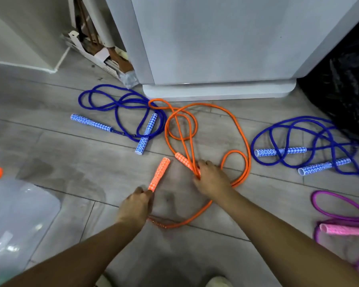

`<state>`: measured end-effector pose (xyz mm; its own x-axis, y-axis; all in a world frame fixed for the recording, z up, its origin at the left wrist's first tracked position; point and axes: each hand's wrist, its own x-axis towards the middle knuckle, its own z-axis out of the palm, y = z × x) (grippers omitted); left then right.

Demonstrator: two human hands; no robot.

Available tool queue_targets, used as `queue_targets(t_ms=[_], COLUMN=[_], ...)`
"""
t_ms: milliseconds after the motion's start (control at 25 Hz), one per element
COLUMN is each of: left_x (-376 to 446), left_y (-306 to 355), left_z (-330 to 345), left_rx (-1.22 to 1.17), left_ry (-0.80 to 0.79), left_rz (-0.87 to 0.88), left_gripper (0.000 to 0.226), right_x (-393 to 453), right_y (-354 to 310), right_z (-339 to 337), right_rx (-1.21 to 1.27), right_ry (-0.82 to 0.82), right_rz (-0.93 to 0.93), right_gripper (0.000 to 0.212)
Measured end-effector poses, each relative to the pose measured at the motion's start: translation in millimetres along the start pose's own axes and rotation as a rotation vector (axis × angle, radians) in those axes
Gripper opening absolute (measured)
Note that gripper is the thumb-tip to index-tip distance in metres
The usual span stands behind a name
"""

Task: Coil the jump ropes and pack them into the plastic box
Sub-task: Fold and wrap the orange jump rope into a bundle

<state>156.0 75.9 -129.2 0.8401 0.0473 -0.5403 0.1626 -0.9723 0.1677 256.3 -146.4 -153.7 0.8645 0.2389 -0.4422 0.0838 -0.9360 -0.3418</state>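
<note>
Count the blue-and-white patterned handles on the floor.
4. Two lie left of the orange rope: one flat, one angled. Two lie on the right among the other blue rope: upper, lower. Others could be hidden outside the view.

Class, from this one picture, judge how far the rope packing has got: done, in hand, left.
Done: nothing visibly packed in the plastic box. In hand: the orange rope, left hand gripping one handle, right hand gripping the other and its cord. Left: two blue ropes and a purple rope lie loose.
</note>
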Motion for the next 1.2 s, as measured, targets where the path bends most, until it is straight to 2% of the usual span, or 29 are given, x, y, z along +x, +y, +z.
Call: queue_targets(t_ms=[200, 320, 440, 480, 560, 720, 800, 840, 920, 1000, 1120, 1200], left_x=[-63, -95, -117, -122, -129, -144, -152, -157, -168, -189, -236, -268], left_y=[-4, -6, -13, -15, -17, -16, -9, -1, 20, 43, 69, 73], left_z=[18, 26, 23, 19, 6, -38, -68, -86, -125, -168, -235, -277], left_rx=[-0.14, -0.226, -0.276, -0.289, -0.314, -0.363, -0.505, -0.626, -0.9, -1.18, -1.528, -1.647], left_ry=[0.035, 0.107, 0.197, 0.233, 0.303, 0.414, 0.401, 0.368, 0.298, 0.265, 0.24, 0.261], left_rz=[-0.059, -0.142, -0.175, -0.179, -0.168, -0.097, -0.076, -0.084, -0.112, -0.113, -0.018, 0.067], left_gripper=[0.01, 0.013, 0.013, 0.014, 0.017, 0.021, 0.023, 0.024, 0.025, 0.019, 0.007, 0.007], right_x=[-93, -119, -136, -140, -146, -167, -184, -191, -198, -210, -244, -271], right_y=[-12, -26, -35, -33, -24, -6, -7, -11, -26, -55, -113, -139], right_z=[41, 58, 54, 51, 40, 7, -18, -33, -71, -114, -175, -205], right_rx=[0.14, 0.424, 0.635, 0.624, 0.526, 0.377, 0.322, 0.284, 0.286, 0.44, 0.708, 0.627], right_ry=[-0.073, -0.117, 0.012, 0.088, 0.178, 0.161, 0.114, 0.098, 0.08, 0.044, -0.168, -0.225], right_rz=[0.015, 0.046, 0.048, 0.047, 0.108, 0.301, 0.336, 0.301, 0.133, -0.089, -0.31, -0.393], right_gripper=[0.028, 0.025, 0.02, 0.015, 0.021, 0.022, 0.044, 0.051, 0.049, 0.04, 0.039, 0.019])
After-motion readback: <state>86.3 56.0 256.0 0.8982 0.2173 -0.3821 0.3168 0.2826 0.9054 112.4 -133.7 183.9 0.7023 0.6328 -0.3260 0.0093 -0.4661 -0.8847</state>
